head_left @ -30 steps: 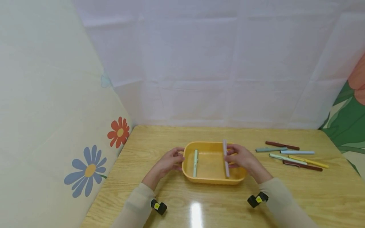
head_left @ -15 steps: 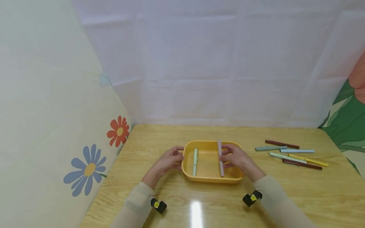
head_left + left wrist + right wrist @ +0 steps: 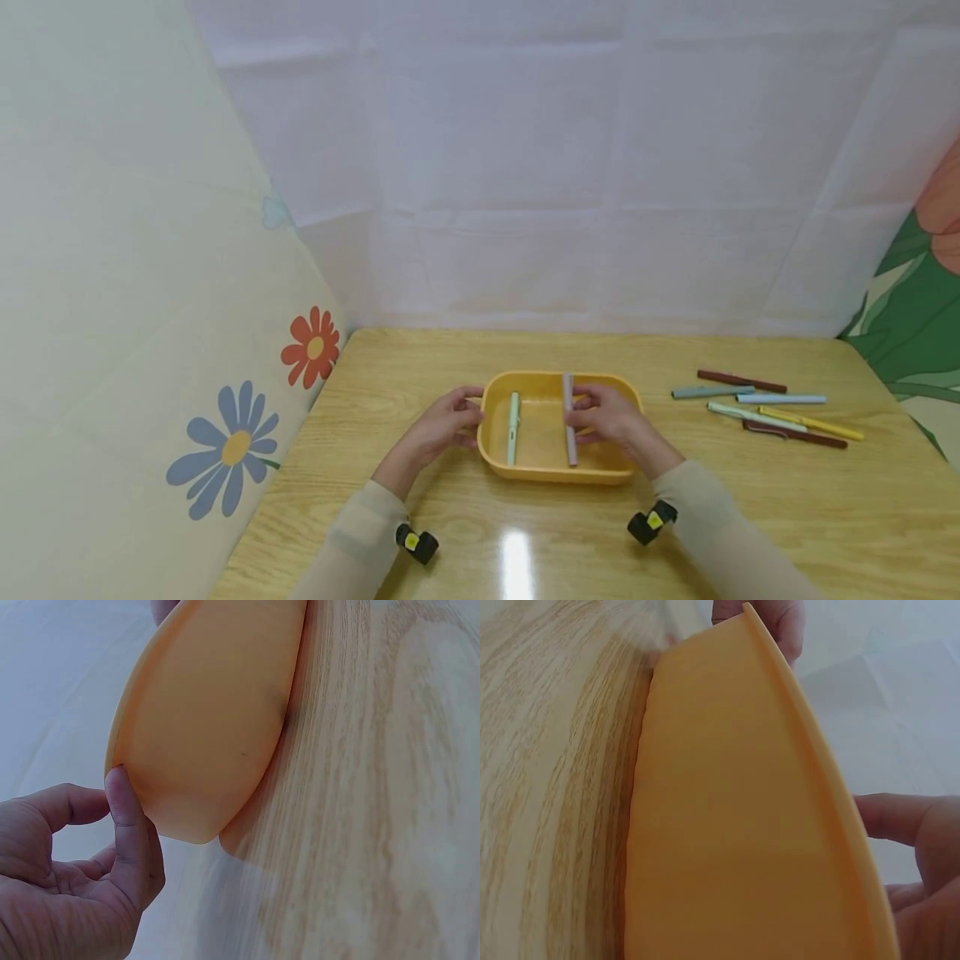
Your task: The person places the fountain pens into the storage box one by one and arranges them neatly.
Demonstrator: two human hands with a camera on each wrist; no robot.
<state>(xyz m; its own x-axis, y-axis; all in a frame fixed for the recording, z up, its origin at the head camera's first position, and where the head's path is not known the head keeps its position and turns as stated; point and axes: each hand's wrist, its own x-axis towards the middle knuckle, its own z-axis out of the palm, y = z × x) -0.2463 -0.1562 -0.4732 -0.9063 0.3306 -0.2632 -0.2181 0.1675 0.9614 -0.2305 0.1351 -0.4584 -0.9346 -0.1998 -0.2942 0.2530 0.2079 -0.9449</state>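
Note:
A shallow yellow plastic basket (image 3: 540, 477) sits on the wooden table. At its left end my left hand (image 3: 448, 423) pinches the rim between thumb and fingers, which the left wrist view shows close up. My right hand (image 3: 611, 415) reaches in over the right half and holds a pale purple pen (image 3: 570, 421) upright across the basket's width, its far end at the back rim. Inside, near the left end, lies a light green pen (image 3: 513, 429), also front to back. In the right wrist view the basket wall (image 3: 720, 787) hides the held pen and the fingertips.
Right of the basket several pens lie loosely crossed: dark red (image 3: 742, 382), grey-green (image 3: 712, 392), light blue (image 3: 782, 400), yellow (image 3: 813, 423), pale green and another dark red. A white cloth (image 3: 480, 167) hangs behind the table, and a flower-patterned sheet (image 3: 150, 250) stands at the left.
My right hand has moved left over the basket, carrying the pale purple pen nearer the middle. My left hand stays at the left rim, and the light green pen has not moved.

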